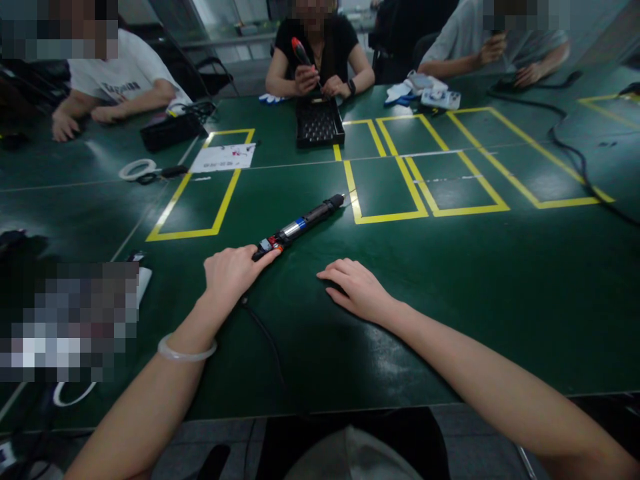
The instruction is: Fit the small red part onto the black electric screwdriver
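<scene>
My left hand is closed around the rear end of an electric screwdriver, with the thumb stretched along its side. The tool lies slanted over the green table, its bit pointing to the upper right. Silver, blue and red parts show along its dark body. A black cord runs from near my left wrist towards the table's front edge. To the right of the screwdriver, my right hand rests on the table with fingers stretched and slightly bent, holding nothing.
Yellow tape rectangles mark the green table. A black tray and a person holding a red-and-black screwdriver are opposite. A printed sheet, a white tape roll and scissors lie left; a black cable lies right.
</scene>
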`<state>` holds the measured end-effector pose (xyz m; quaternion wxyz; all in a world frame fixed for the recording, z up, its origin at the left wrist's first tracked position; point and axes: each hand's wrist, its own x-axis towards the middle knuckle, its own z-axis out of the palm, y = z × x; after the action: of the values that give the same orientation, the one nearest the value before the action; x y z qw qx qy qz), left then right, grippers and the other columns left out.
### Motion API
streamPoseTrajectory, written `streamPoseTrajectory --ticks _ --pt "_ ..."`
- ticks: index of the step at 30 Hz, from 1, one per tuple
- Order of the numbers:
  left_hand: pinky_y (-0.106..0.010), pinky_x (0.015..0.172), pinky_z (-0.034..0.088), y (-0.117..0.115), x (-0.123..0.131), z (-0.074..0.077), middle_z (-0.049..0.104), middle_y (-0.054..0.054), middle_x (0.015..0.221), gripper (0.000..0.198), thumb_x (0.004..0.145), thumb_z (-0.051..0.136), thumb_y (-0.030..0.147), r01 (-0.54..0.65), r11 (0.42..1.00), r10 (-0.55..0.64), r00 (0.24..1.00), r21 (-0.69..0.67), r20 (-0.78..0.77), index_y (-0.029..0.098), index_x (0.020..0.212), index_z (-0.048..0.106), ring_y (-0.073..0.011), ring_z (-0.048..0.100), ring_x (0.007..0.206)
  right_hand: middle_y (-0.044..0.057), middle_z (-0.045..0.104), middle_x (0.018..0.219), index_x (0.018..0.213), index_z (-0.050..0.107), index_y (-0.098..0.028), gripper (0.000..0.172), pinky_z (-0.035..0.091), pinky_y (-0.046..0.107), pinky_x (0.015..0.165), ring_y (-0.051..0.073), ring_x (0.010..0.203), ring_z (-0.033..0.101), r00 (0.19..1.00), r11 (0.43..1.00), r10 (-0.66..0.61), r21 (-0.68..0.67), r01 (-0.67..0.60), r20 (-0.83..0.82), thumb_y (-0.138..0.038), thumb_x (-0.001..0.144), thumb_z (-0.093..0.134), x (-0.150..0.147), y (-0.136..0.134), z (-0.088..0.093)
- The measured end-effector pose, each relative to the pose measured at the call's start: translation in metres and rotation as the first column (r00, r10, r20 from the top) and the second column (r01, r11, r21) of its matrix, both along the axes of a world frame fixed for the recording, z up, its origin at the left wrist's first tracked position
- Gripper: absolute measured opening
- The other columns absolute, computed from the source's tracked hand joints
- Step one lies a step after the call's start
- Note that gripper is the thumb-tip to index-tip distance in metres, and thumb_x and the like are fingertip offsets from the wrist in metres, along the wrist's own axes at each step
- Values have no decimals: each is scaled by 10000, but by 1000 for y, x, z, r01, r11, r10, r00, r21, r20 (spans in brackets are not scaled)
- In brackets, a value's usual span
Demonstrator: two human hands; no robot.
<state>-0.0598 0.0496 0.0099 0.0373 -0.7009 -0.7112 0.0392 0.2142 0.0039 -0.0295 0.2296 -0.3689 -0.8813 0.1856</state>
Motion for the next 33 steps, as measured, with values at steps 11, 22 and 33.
streamPoseTrajectory --ticks 11,22,33 --pt "-411 727 398 35 -88 8 558 -110 780 985 705 215 954 -300 953 302 953 -43 33 173 1020 726 -335 550 848 102 638 1150 1160 631 -160 221 466 373 849 228 1021 572 1000 1000 17 5 -17 -7 -208 962 545 1 1 -3" --pt "-320 752 307 31 -114 0 553 -105 1001 707 865 377 762 -271 925 258 962 265 83 136 1095 613 -264 477 910 102 640 1159 1141 633 -168 204 467 381 842 231 1009 577 1000 1000 24 6 -24 -6 -198 956 551 1 2 -2" --pt "-364 862 284 35 -99 -9 532 -107 1087 409 920 524 486 6 944 0 1000 331 -16 140 1102 643 -272 427 1022 108 631 1185 1130 635 -173 197 472 383 847 236 1042 579 1000 1000 20 3 -20 -3 -203 957 547 1 2 -3"
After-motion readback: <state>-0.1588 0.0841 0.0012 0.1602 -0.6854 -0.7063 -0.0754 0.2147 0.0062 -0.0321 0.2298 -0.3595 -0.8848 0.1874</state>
